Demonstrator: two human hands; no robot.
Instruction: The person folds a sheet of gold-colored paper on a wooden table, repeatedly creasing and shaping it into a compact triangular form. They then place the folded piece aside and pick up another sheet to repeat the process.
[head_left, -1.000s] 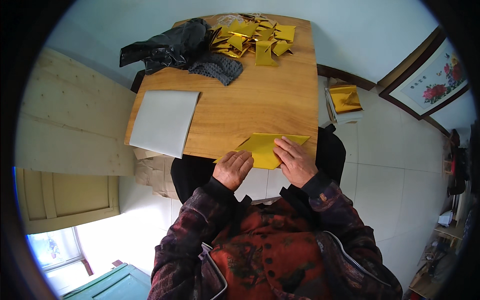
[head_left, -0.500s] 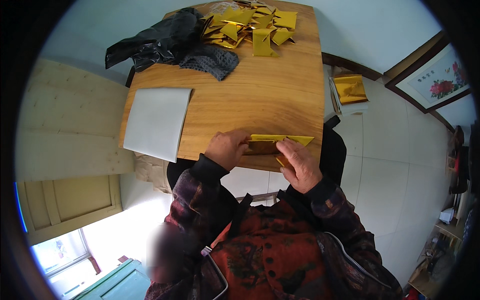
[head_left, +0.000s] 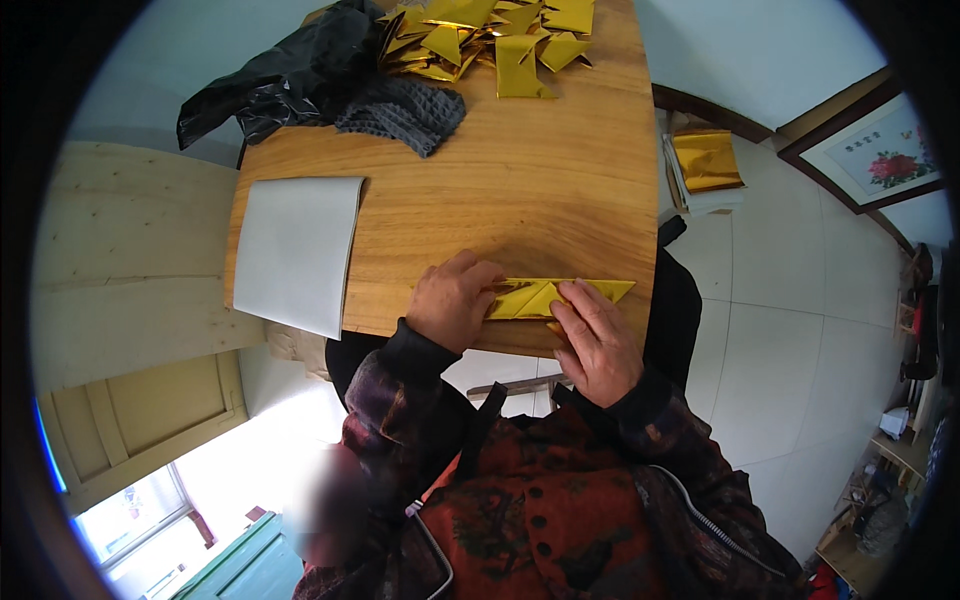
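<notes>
A folded strip of shiny gold foil paper (head_left: 525,299) lies along the table's near edge, its right end running to a point. My left hand (head_left: 452,303) grips its left end, the fingers bent over the paper and hiding that corner. My right hand (head_left: 600,345) holds the right part, fingertips pressed together on top and the thumb low by the near edge. Diagonal creases show between the two hands. A small gold corner sticks out below the strip beside my right fingers.
The wooden table (head_left: 520,180) carries a heap of folded gold paper pieces (head_left: 515,65) at the far side. Left of it are a black plastic bag (head_left: 290,80) and a dark grey textured cloth (head_left: 410,112). A grey-white sheet stack (head_left: 298,250) lies left; gold sheets (head_left: 708,160) sit beyond the right edge.
The strip's near flap, raised and dark before, now lies flatter and shows bright diagonal creases. Both hands have stayed on the paper. The whole view has shifted slightly.
</notes>
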